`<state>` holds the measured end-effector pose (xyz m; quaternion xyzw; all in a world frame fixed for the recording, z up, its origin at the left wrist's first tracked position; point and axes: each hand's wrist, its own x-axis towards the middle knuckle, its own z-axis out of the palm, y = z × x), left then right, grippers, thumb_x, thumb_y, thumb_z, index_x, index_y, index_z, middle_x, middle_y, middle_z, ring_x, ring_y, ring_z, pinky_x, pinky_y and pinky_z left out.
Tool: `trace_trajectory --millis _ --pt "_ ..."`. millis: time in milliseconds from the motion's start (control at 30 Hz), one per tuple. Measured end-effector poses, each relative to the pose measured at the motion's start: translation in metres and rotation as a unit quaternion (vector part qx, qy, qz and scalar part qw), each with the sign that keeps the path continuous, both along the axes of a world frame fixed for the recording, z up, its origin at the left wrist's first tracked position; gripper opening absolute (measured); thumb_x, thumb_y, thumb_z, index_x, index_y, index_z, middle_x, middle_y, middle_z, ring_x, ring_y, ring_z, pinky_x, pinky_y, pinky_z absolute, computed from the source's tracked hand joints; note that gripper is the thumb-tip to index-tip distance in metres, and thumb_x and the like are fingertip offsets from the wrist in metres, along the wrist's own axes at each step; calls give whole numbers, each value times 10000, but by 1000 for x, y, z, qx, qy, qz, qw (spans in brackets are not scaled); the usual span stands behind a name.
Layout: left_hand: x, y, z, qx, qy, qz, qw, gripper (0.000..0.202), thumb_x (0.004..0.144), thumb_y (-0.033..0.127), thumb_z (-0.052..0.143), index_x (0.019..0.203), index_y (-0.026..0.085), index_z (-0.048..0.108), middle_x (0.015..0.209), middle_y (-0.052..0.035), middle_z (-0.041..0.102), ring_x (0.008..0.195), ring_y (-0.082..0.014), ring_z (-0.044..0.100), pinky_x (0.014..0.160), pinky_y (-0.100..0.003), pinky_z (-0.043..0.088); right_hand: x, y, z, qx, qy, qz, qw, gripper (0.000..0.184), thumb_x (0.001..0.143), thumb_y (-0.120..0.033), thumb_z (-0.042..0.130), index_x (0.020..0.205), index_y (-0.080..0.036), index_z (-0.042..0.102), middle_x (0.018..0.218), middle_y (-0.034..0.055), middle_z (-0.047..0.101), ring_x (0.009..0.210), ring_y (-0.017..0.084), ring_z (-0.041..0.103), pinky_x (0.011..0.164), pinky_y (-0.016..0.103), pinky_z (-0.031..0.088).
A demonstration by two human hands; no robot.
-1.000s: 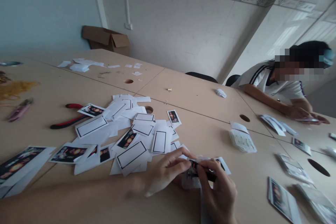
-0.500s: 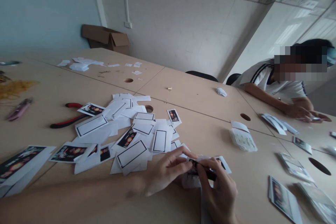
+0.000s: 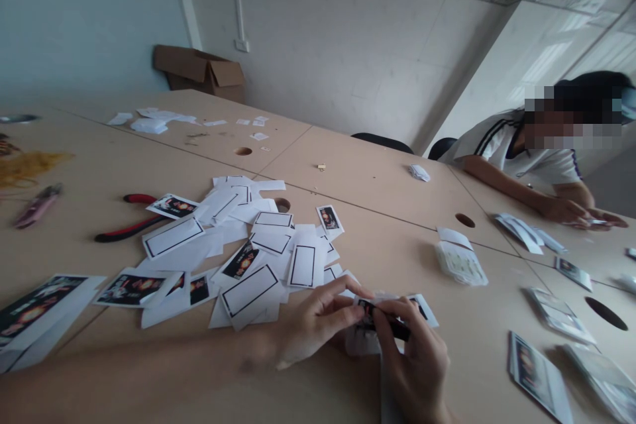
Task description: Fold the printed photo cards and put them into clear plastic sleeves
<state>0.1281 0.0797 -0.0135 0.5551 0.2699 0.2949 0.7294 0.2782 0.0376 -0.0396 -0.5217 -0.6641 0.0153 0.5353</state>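
Observation:
My left hand (image 3: 318, 319) reaches in from the left, its thumb and forefinger closed on the edge of a small dark printed card (image 3: 366, 311). Against the same card, my right hand (image 3: 416, 354) pinches with thumb and fingertips. A translucent plastic packet (image 3: 362, 344) lies beneath the card, partly covered by both hands. Behind my right fingers pokes out another white-edged printed card (image 3: 423, 311). Left of my hands spreads a loose pile of white cards (image 3: 251, 295), some with black outlined rectangles, others with dark pictures.
Red-handled pliers (image 3: 132, 230) lie partly under the pile; a pink-handled tool (image 3: 38, 207) is farther left. To the right are a clear packet (image 3: 461, 257) and stacks of cards (image 3: 539, 374). A co-worker (image 3: 536, 179) sits across the table (image 3: 377, 212), hands on a small item.

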Motion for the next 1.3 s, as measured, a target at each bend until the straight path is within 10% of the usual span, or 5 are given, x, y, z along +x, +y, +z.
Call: trace_trajectory --millis 1300 --pt "-1 -6 -3 19 -43 -40 998 241 758 129 504 992 182 478 862 -28 574 790 -114 513 691 -240 383 -3 -2 1 -28 29 -11 999 38 742 -172 516 731 -187 549 622 -12 559 537 97 504 545 228 411"
